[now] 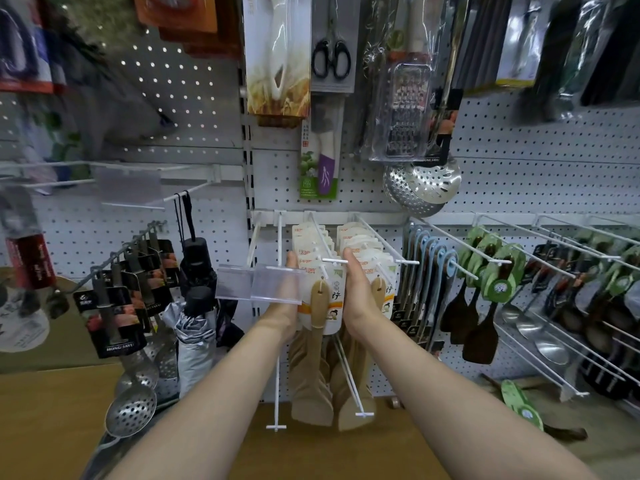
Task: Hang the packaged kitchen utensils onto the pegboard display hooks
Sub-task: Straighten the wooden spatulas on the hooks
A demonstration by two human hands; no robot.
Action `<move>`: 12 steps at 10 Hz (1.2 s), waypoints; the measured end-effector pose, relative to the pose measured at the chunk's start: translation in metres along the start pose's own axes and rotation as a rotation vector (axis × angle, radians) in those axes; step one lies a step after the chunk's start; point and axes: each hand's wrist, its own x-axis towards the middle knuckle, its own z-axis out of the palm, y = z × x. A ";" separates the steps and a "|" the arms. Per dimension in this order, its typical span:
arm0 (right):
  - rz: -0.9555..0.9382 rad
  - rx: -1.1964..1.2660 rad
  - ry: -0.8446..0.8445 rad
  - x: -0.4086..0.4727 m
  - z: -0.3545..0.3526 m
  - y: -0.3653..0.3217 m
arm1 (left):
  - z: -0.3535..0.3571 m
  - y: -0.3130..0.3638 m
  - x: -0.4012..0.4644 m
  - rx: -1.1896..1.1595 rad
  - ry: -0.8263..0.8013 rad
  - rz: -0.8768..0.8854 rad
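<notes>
A carded wooden spatula (320, 306) is being steadied at the tip of a white hook (332, 260), gripped by the left hand (285, 299) and right hand (358, 292), many packs already hung behind, seating judged unfinished.

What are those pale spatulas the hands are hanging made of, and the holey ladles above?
The pale spatulas look like unvarnished light wood or bamboo: matte tan, on printed card backing. The perforated skimmers look like polished steel: bright and mirror-like.
</notes>
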 end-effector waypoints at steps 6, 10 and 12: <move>0.040 0.149 0.052 0.014 0.009 -0.011 | -0.001 0.010 0.005 -0.102 -0.118 -0.042; 0.039 0.086 0.174 0.022 0.011 -0.002 | -0.045 -0.036 0.026 0.176 0.043 -0.121; 0.008 0.084 0.101 0.011 0.009 -0.002 | -0.051 -0.050 0.072 0.173 0.153 -0.088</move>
